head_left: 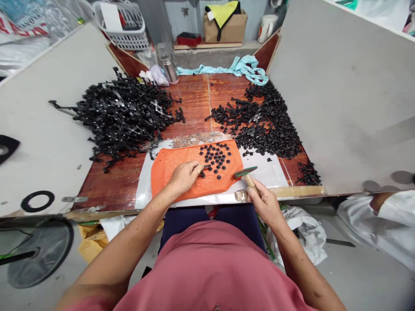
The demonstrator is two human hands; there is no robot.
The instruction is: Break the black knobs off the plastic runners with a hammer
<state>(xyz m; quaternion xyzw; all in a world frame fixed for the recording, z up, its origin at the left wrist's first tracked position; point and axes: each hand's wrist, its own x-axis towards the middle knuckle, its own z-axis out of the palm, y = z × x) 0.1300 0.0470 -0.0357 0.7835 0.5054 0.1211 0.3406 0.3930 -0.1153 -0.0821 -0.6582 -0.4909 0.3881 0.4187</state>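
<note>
My left hand rests on an orange mat, fingers pinched on a small black piece at the edge of a cluster of several round black buttons. My right hand grips the wooden handle of a small hammer, whose greenish head hovers just above the mat's right edge. The mat lies on a white sheet at the front of the wooden table.
A big heap of black plastic strips lies at the left, a pile of small black parts at the right. Grey boards wall both sides. A steel flask, a white basket and teal cloth sit at the back.
</note>
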